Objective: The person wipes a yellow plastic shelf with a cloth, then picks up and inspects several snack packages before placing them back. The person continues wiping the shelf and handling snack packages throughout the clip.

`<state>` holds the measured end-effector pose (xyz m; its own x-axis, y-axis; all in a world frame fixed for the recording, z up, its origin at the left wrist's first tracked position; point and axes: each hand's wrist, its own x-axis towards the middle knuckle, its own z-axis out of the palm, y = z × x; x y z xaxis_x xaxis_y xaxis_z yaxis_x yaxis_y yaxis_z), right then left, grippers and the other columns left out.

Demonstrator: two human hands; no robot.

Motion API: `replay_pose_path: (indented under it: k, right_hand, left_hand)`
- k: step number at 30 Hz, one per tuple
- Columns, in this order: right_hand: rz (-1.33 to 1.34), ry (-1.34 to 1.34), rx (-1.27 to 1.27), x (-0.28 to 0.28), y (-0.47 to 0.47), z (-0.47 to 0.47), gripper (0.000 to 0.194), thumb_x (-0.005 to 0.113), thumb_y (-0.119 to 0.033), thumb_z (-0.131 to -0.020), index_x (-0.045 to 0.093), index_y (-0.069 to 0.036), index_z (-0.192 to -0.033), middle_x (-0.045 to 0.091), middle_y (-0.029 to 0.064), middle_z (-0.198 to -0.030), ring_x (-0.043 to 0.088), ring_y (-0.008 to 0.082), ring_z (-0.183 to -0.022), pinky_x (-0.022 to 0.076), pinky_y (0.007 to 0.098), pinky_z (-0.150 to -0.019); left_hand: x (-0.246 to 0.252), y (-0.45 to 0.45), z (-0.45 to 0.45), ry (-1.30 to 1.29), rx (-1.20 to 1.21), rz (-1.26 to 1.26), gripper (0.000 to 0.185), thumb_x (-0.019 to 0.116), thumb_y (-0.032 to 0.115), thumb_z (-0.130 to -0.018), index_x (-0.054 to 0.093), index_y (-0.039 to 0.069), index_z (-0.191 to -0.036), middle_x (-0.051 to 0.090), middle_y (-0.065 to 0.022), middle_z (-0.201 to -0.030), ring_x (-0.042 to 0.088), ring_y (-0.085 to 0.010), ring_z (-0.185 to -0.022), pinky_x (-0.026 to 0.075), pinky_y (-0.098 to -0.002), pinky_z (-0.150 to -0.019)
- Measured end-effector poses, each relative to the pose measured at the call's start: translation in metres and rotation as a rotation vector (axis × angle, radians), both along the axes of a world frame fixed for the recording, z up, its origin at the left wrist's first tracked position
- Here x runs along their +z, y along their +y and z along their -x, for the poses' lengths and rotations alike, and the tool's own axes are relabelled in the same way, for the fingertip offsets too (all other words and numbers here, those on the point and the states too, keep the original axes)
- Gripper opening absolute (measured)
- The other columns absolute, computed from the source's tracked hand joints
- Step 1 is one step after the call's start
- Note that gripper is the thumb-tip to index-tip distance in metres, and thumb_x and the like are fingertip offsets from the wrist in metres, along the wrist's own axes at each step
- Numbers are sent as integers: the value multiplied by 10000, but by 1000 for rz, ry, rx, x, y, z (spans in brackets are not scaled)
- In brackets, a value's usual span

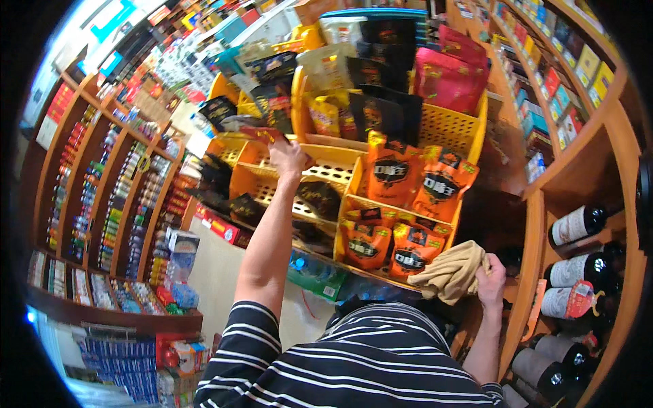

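My left hand (290, 158) is over the yellow perforated display rack (326, 162), shut on a red packet (262, 134) near its upper left compartments. My right hand (492, 281) grips a bunched tan cloth (451, 270) at the rack's lower right corner. Orange printed pouches (390, 173) stand in the right compartments, in two tiers. Dark packets (319, 198) lie in the lower left compartments. Behind, the upper tier bears black pouches (375, 109), yellow packets (325, 116) and red-pink pouches (449, 76).
Wine bottles (576, 227) lie on a wooden shelf at the right, with boxed packs on shelves above. A wooden rack of small colourful packs (112, 204) stands at the left. A green carton (319, 275) sits below the display rack.
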<state>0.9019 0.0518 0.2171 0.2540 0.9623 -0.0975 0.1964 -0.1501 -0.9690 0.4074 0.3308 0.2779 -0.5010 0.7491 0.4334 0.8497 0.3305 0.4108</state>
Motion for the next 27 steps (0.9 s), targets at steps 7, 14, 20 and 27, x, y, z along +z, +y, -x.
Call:
replay_pose_path:
  k: [7, 14, 20, 27]
  right_hand:
    - [36, 115, -30, 3, 3, -20, 145, 619, -51, -888, 651, 19, -1011, 685, 45, -911, 614, 104, -836, 510, 281, -781]
    - [-408, 1054, -9, -12, -23, -62, 518, 559, -328, -988, 468, -42, -1411, 518, 183, -1395, 518, 321, -1287, 446, 457, -1085]
    - [-80, 370, 207, -39, -4, -43, 568, 440, -405, -1043, 312, -136, -1526, 384, 79, -1551, 382, 250, -1428, 326, 415, -1192]
    - [-216, 1455, -124, -54, -20, -49, 455, 462, -443, -1033, 565, -80, -1287, 580, 117, -1351, 573, 308, -1238, 461, 487, -1084]
  left_hand:
    - [8, 13, -46, -89, -271, 590, 619, 661, 569, -883, 705, -32, -1021, 716, -261, -991, 688, -407, -1003, 532, -482, -858]
    - [127, 15, -200, 28, -777, -49, 281, 712, 297, -881, 701, 29, -965, 699, -163, -857, 670, -368, -813, 534, -450, -772]
    - [136, 124, -288, 537, -989, -367, 420, 705, 188, -864, 652, 97, -1271, 655, -97, -1238, 619, -308, -1135, 496, -394, -997]
    - [151, 135, -317, 485, -972, -230, 359, 791, 204, -773, 713, 87, -1103, 706, -108, -1062, 664, -320, -988, 539, -418, -885]
